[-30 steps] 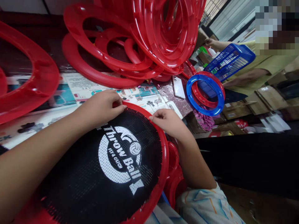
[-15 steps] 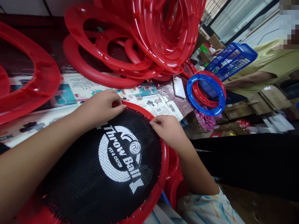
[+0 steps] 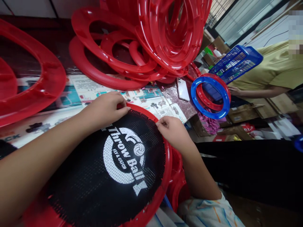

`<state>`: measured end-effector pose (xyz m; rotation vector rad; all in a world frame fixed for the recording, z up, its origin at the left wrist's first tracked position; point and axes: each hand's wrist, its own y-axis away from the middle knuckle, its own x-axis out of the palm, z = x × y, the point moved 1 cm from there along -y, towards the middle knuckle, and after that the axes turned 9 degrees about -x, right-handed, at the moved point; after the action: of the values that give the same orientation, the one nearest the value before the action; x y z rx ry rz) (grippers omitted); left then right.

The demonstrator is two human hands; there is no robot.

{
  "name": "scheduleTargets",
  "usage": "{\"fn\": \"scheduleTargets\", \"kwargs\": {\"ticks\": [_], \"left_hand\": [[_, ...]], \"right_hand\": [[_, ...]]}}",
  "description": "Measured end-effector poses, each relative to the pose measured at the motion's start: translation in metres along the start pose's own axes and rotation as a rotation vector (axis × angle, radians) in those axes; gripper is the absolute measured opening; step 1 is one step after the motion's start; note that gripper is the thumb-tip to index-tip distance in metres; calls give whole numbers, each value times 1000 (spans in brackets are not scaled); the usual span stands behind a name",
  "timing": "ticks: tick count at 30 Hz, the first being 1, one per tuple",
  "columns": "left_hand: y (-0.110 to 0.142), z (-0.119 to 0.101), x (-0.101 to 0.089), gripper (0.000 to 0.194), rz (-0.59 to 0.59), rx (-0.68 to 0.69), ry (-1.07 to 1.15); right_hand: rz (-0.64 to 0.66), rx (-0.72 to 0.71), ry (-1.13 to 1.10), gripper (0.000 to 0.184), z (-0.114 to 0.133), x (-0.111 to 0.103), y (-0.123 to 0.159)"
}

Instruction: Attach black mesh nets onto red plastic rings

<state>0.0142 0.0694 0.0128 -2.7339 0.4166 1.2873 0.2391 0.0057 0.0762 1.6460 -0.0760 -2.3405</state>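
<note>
pinching mesh (image 3: 94, 183), 2 hands (image 3: 107, 108) (image 3: 174, 130); pink material (image 3: 210, 123) in carton (image 3: 198, 126)

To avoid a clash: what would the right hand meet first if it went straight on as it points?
For the right hand, probably the black mesh just ahead, beside the red rim; the left hand lies farther along, roughly in line. Depth is unclear.

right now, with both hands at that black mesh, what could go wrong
The black mesh could slip or pucker, since only fingertips of the left hand and right hand seem to be at its far edge by the red rim. The heaped red rings lean at angles and might slide toward the phone lying close by.
</note>
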Motion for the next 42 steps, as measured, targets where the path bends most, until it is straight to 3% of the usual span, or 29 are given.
{"fn": "scheduleTargets", "kwargs": {"ticks": [17, 20, 23, 26, 30, 34, 38, 40, 42], "left_hand": [[2, -6, -3, 25, -10, 12, -33], [3, -8, -2, 26, -12, -1, -78], [2, -13, 1, 26, -68, -62, -142], [1, -25, 1, 24, -167, -158, -235], [8, -50, -14, 28, -265, -149, -334], [34, -82, -49, 30, -303, -88, -372], [89, -104, -88, 21, -274, -64, -334], [130, -105, -95, 29, -298, -92, -283], [175, -95, -85, 43, -323, -170, -190]], "right_hand": [[-9, -9, 27, 15, -7, 7, -6], [-146, -26, 39, 16, -16, 11, 0], [-280, -22, 31, 35, -31, 14, 6], [-236, 10, -40, 44, -44, 16, 3], [-216, -108, -78, 49, -50, 10, -8], [-233, -43, -67, 52, -58, 3, -23], [-313, -59, -150, 46, -62, -4, -35], [-336, -39, -233, 44, -61, -8, -35], [-363, -26, -328, 43, -59, -11, -32]]}}
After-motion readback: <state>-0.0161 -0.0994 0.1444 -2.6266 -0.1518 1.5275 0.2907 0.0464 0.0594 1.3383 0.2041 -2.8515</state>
